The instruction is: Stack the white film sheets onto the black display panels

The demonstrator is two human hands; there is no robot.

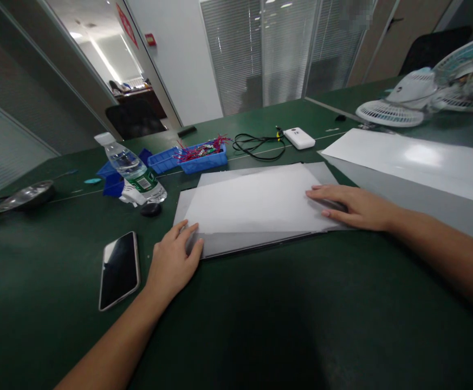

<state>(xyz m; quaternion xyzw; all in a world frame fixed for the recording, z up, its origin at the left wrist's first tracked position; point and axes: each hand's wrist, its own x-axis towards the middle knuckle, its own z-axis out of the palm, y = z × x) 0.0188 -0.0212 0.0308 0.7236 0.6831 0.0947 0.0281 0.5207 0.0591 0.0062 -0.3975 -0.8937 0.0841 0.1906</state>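
Observation:
A white sheet (252,203) lies slightly askew on a flat, dark-edged panel (260,240) in front of me, over a greyish translucent layer. My left hand (176,254) rests at the panel's left front corner, its fingertips on the sheet's edge and its fingers apart. On the right side, my right hand (352,206) lies with fingers stretched out and the thumb apart, touching the right end of the sheet. Neither hand grips anything.
Left of the panel are a phone (119,271), a water bottle (133,170) and a black mouse-like object (150,209). Behind it stand a blue tray (203,157) of red wires, a black cable (256,149) and a white power bank (299,138). White sheets (419,160) and a fan (415,92) lie right.

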